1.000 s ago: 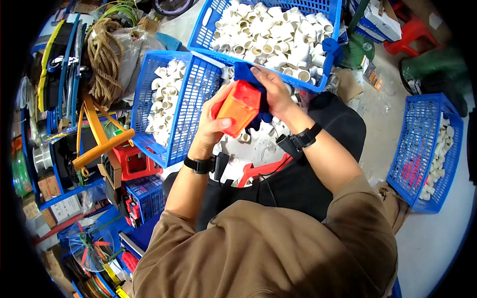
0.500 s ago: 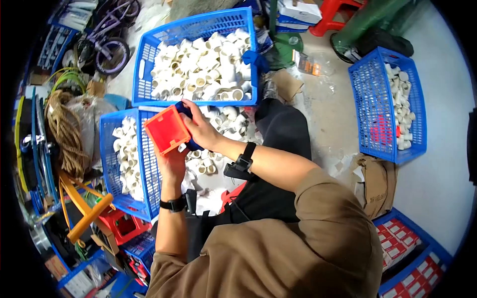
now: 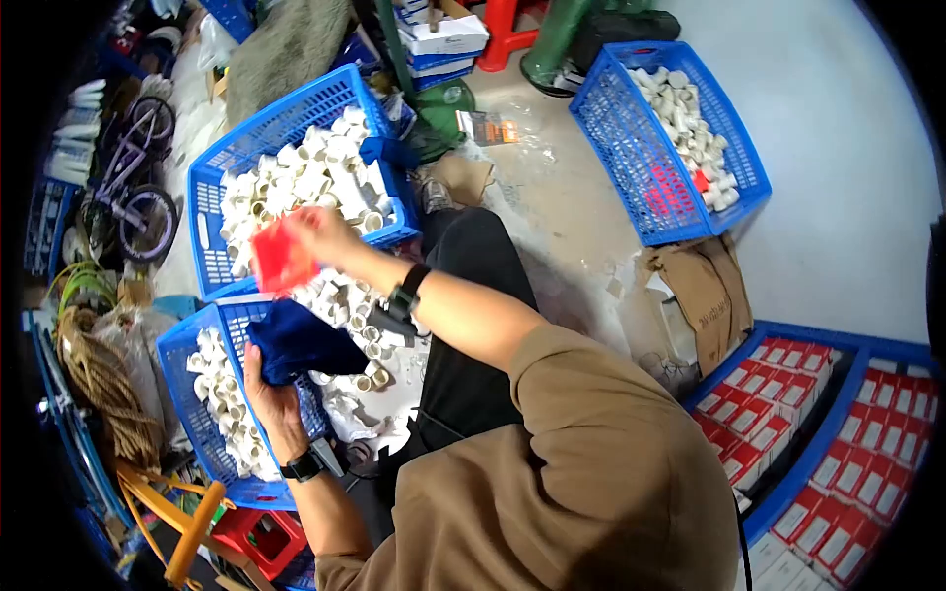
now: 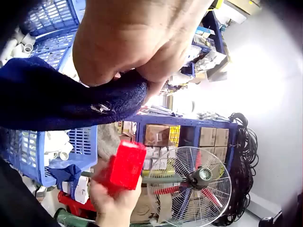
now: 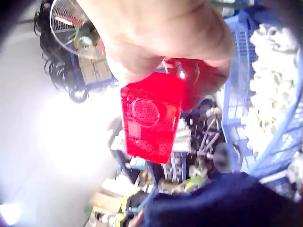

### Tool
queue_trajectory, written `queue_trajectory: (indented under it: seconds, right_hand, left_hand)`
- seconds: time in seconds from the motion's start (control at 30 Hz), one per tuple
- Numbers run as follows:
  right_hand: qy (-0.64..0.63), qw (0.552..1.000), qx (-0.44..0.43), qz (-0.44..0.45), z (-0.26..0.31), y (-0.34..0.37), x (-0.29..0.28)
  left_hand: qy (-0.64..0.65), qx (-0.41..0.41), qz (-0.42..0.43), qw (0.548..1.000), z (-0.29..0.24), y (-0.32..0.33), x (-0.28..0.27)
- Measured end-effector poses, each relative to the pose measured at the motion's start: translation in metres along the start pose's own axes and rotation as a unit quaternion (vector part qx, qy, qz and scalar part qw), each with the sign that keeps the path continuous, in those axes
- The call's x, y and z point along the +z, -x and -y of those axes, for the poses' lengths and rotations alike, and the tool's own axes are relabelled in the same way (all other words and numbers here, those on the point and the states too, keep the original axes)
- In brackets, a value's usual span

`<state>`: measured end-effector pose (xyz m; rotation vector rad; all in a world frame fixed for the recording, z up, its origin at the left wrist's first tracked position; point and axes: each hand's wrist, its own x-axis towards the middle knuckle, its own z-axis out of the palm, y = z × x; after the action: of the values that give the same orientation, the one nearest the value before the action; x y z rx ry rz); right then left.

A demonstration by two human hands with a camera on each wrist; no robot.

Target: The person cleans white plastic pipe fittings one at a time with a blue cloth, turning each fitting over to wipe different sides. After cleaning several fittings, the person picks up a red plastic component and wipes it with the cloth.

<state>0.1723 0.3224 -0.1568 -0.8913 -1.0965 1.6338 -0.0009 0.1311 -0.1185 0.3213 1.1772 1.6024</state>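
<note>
A dark blue cloth hangs from my left hand, its edge gripped between thumb and fingers; the left wrist view also shows the cloth bunched under the hand. My right hand holds a small red plastic box, blurred in the head view, up and forward of the cloth. Round and square marks show on one face of the box in the right wrist view. Beneath the hands, white pipe fittings lie in a loose pile.
Blue crates full of white fittings stand ahead and to the left. Another blue crate with fittings and a red piece is at the far right. Red-and-white boxes fill a rack at lower right, near a brown carton.
The red box and blue cloth were together in both hands; now the right hand has carried the box away and the left keeps the cloth. The head view has turned right.
</note>
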Motion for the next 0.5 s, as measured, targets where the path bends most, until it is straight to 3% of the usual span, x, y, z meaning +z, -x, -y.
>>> queue_trajectory:
  seconds: [0.03, 0.07, 0.1, 0.13, 0.17, 0.2, 0.23, 0.27, 0.3, 0.33, 0.4, 0.43, 0.5]
  right_hand:
    - [-0.023, 0.997, 0.036, -0.06, 0.006, -0.019, -0.024]
    - [-0.056, 0.993, 0.004, -0.101, -0.009, -0.05, -0.057]
    - [-0.076, 0.983, 0.097, -0.137, 0.029, -0.045, -0.097]
    - [-0.192, 0.964, 0.034, -0.183, 0.043, -0.053, -0.127]
    - [-0.267, 0.939, 0.031, -0.213, 0.046, -0.071, -0.172]
    - [-0.242, 0.933, -0.002, -0.268, 0.067, -0.068, -0.213]
    - [-0.28, 0.921, -0.069, -0.262, 0.076, -0.075, -0.267]
    - [-0.328, 0.874, -0.19, -0.303, 0.109, -0.062, -0.29]
    - [-0.327, 0.812, -0.193, -0.443, 0.097, -0.082, -0.353]
    - [-0.329, 0.778, -0.207, -0.494, 0.141, -0.053, -0.352]
    - [-0.263, 0.78, -0.119, -0.555, 0.175, -0.027, -0.363]
    - [-0.262, 0.78, -0.122, -0.555, 0.171, -0.027, -0.365]
    - [-0.204, 0.904, -0.048, -0.374, 0.152, -0.035, -0.364]
  left_hand:
    - [-0.003, 0.004, -0.014, 1.0, -0.006, 0.007, 0.009]
    - [-0.015, 0.007, -0.015, 1.0, -0.008, 0.009, 0.006]
    - [-0.015, 0.005, -0.009, 1.0, -0.009, 0.012, 0.005]
    - [-0.027, 0.009, -0.021, 0.999, -0.011, 0.014, 0.004]
    - [-0.038, 0.015, -0.034, 0.999, -0.013, 0.016, 0.002]
    - [-0.046, 0.023, -0.027, 0.998, -0.012, 0.012, -0.01]
    - [-0.044, 0.023, -0.021, 0.999, -0.013, 0.014, -0.012]
    - [-0.038, 0.021, -0.029, 0.999, -0.013, 0.015, -0.012]
    - [-0.032, 0.019, -0.038, 0.999, -0.014, 0.017, -0.013]
    - [-0.032, 0.015, -0.034, 0.999, -0.013, 0.017, -0.018]
    - [-0.034, 0.011, -0.037, 0.999, -0.011, 0.018, -0.023]
    - [-0.036, 0.007, -0.039, 0.999, -0.009, 0.017, -0.023]
    - [-0.022, 0.008, -0.037, 0.999, -0.006, 0.019, -0.013]
